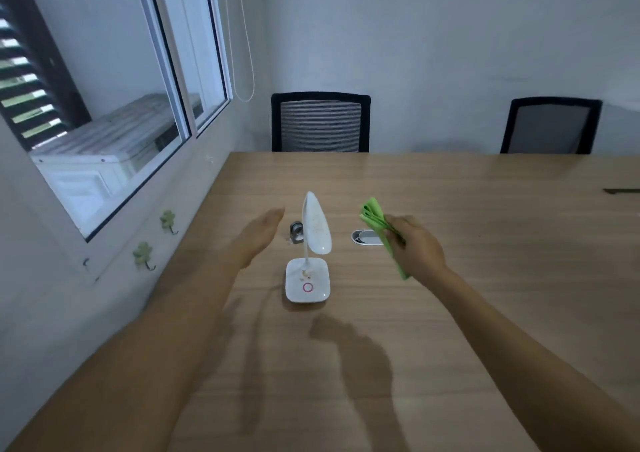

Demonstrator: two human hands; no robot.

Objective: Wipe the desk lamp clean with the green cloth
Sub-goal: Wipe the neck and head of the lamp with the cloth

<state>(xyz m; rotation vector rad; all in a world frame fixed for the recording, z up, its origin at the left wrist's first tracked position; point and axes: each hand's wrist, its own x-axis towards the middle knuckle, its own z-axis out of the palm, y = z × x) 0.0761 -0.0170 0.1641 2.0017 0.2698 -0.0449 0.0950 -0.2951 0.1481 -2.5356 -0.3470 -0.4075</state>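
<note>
A small white desk lamp [313,243] stands on the wooden table [450,278], its oval head tilted up on a thin neck over a square base with a pink ring. Brownish specks show on the head and base. My right hand [415,247] is right of the lamp, above the table, gripping a folded green cloth [375,217] that sticks out toward the lamp head. My left hand [258,235] hovers left of the lamp with flat, straight fingers, holding nothing and apart from the lamp.
A small metal object [297,232] sits behind the lamp. An oval cable grommet [365,237] is set in the table by the cloth. Two black mesh chairs [320,122] [550,126] stand at the far edge. A window and wall hooks [143,254] line the left.
</note>
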